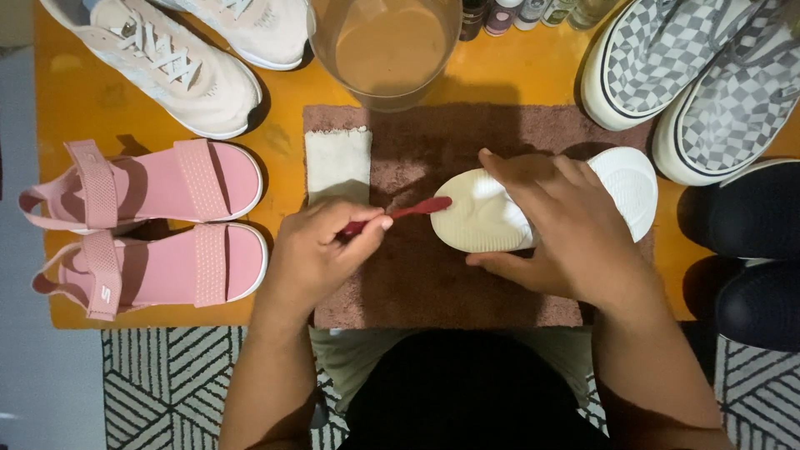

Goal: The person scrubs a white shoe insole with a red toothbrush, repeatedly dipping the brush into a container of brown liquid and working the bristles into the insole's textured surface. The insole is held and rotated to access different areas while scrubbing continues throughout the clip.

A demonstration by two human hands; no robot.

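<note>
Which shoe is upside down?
The white shoe on the brown towel, held by the right hand. Its sole faces up; all other shoes sit upright.

So the surface is a low orange table [517, 71], sitting on a black-and-white patterned rug [167, 383]. Right under both hands there's a brownish-pink towel [433, 283] spread flat, with a small white cloth [337, 165] just above the left hand. Left of the hands, a pair of pink sandals [158, 225]; beyond those, beige sneakers [183, 62]. Past the hands, a clear tub of murky water [387, 50]. Right side: checkered slip-ons [700, 75] and dark shoes [750, 250].
</note>
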